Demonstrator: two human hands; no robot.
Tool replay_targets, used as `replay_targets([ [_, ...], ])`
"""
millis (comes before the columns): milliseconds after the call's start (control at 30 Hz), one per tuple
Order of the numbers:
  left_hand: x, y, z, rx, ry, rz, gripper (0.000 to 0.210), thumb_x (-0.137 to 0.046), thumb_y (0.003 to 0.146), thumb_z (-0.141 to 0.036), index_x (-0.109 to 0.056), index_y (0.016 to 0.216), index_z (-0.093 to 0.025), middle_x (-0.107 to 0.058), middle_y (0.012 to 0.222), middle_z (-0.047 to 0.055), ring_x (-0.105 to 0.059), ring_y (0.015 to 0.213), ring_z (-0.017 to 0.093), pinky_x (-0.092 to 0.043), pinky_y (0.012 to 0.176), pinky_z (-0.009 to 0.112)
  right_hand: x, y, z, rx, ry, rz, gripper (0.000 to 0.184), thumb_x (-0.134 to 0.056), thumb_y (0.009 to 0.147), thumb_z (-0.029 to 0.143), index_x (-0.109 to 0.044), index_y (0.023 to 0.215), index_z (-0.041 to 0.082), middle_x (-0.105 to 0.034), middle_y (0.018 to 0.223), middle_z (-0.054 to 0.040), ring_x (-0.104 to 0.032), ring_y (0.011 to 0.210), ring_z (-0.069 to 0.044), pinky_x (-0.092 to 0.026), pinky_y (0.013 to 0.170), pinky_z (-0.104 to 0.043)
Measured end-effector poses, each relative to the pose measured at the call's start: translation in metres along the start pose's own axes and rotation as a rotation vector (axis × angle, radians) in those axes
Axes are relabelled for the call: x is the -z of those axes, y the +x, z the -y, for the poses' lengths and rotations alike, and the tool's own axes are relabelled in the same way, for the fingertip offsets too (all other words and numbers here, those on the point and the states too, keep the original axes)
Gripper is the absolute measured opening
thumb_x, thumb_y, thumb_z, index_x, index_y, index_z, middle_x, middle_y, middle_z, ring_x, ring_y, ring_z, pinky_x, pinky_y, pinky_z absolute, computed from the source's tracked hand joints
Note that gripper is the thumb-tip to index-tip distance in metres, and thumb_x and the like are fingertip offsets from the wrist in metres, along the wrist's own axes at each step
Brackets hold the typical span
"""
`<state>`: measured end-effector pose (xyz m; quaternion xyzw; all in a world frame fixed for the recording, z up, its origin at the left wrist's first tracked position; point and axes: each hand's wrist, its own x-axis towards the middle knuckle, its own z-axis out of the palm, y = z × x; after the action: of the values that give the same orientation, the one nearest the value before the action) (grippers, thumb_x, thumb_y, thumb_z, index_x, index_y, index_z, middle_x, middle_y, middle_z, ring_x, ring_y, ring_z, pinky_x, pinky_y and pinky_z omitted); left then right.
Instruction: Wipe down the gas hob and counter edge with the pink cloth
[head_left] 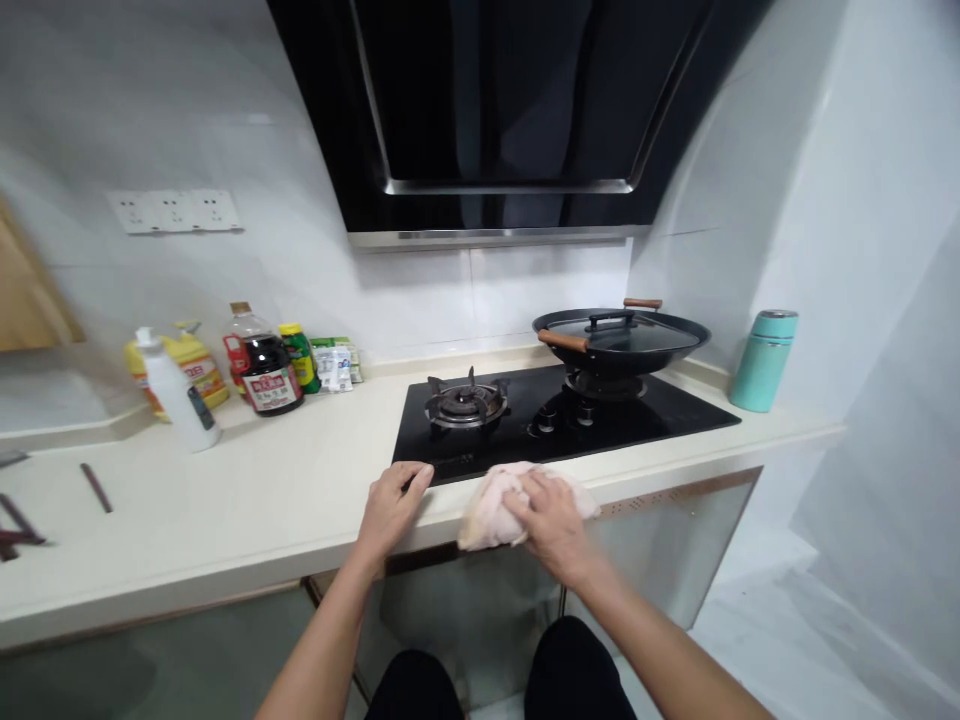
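My right hand [553, 520] grips a crumpled pale pink cloth [491, 510] at the front edge of the counter, just before the black gas stove [510, 440]. Part of the cloth lies on the countertop and part hangs over the edge. My left hand [391, 505] rests on the counter at the stove's front left corner, thumb apart from the fingers, holding nothing. Beyond it is the bare left burner [466, 402]. On the right burner sits a black wok [675, 340] with wooden handles, covered by a glass lid [622, 330].
A turquoise flask [763, 365] stands right of the stove. At the left are a white spray bottle [180, 395], a yellow jug [202, 365], a dark sauce bottle [268, 375], a green bottle [300, 360] and packets [337, 362]. The black range hood [510, 120] overhangs the stove.
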<state>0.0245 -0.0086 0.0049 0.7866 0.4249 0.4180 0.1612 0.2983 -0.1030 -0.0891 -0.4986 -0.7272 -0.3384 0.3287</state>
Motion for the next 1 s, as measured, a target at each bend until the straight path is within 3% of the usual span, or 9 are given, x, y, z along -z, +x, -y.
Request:
replay_targets([
  [100,-0.001,-0.002,-0.001,-0.014,-0.005,-0.001,0.043,-0.049,0.095,-0.056,-0.076,0.095,-0.024,-0.078,0.108,0.005,-0.068,0.107,0.024,-0.05,0.101,0.039,0.025,-0.021,-0.04,-0.072,-0.01,0.095,0.064,-0.08,0.076,0.019,-0.057,0.135,0.026,-0.054,0.14,-0.0155,-0.043,0.135,-0.036,-0.036,0.107,-0.053],
  [200,-0.004,-0.003,-0.007,-0.027,0.034,0.011,0.043,-0.048,0.096,-0.057,-0.077,0.097,-0.025,-0.078,0.109,0.005,-0.067,0.108,0.025,-0.048,0.102,0.042,0.036,-0.022,-0.049,-0.119,-0.036,0.163,0.07,-0.085,0.069,0.018,-0.058,0.133,0.025,-0.053,0.14,-0.0164,-0.045,0.131,-0.038,-0.037,0.106,-0.054],
  [300,-0.006,-0.002,-0.014,-0.012,0.101,0.031,0.043,-0.048,0.096,-0.058,-0.078,0.099,-0.027,-0.077,0.111,0.004,-0.065,0.112,0.027,-0.045,0.105,0.045,0.028,-0.004,-0.025,-0.145,-0.08,0.22,0.079,-0.091,0.062,0.023,-0.058,0.133,0.026,-0.055,0.139,-0.018,-0.047,0.126,-0.042,-0.038,0.102,-0.058],
  [433,-0.005,-0.002,-0.013,-0.028,0.128,0.017,0.04,-0.05,0.095,-0.056,-0.077,0.099,-0.026,-0.077,0.111,0.005,-0.065,0.111,0.027,-0.046,0.105,0.047,-0.004,0.026,0.035,-0.152,-0.048,0.222,0.089,-0.096,0.054,0.028,-0.057,0.134,0.029,-0.056,0.138,-0.0179,-0.047,0.123,-0.044,-0.039,0.099,-0.064],
  [567,-0.007,-0.014,-0.012,-0.171,0.047,-0.11,0.033,-0.053,0.095,-0.047,-0.073,0.105,-0.023,-0.073,0.114,0.008,-0.066,0.111,0.025,-0.051,0.104,0.044,-0.035,0.047,0.08,-0.122,0.067,0.234,0.099,-0.097,0.053,0.033,-0.052,0.142,0.027,-0.053,0.142,-0.0194,-0.046,0.126,-0.044,-0.038,0.101,-0.067],
  [667,-0.017,-0.034,-0.019,-0.335,0.027,-0.161,0.038,-0.056,0.095,-0.04,-0.064,0.128,-0.023,-0.066,0.13,0.013,-0.061,0.126,0.027,-0.049,0.11,0.045,-0.035,0.053,0.089,-0.133,0.18,0.271,0.101,-0.093,0.055,0.033,-0.048,0.146,0.026,-0.05,0.146,-0.0191,-0.043,0.132,-0.043,-0.036,0.107,-0.067],
  [867,-0.048,-0.057,-0.028,-0.466,0.277,0.04,0.075,-0.064,0.091,-0.057,-0.041,0.156,-0.027,-0.057,0.148,0.015,-0.053,0.136,0.034,-0.043,0.113,0.052,0.026,0.044,0.048,-0.057,0.564,0.272,0.077,-0.065,0.076,0.021,-0.041,0.149,0.023,-0.041,0.156,-0.0138,-0.037,0.145,-0.029,-0.037,0.118,-0.05],
  [933,-0.055,-0.057,-0.026,-0.447,0.374,0.047,0.083,-0.068,0.086,-0.061,-0.04,0.156,-0.028,-0.056,0.149,0.016,-0.05,0.137,0.036,-0.039,0.114,0.056,0.037,0.03,0.023,-0.12,0.597,0.188,0.059,-0.055,0.084,0.018,-0.048,0.142,0.025,-0.047,0.153,-0.0113,-0.043,0.142,-0.026,-0.042,0.114,-0.045],
  [1000,-0.062,-0.057,-0.027,-0.404,0.46,0.032,0.088,-0.077,0.078,-0.061,-0.044,0.154,-0.032,-0.054,0.151,0.016,-0.046,0.14,0.041,-0.033,0.115,0.063,0.035,0.012,-0.003,-0.264,0.502,0.022,0.043,-0.045,0.092,0.017,-0.054,0.133,0.025,-0.059,0.14,-0.0103,-0.051,0.135,-0.024,-0.042,0.111,-0.047],
])
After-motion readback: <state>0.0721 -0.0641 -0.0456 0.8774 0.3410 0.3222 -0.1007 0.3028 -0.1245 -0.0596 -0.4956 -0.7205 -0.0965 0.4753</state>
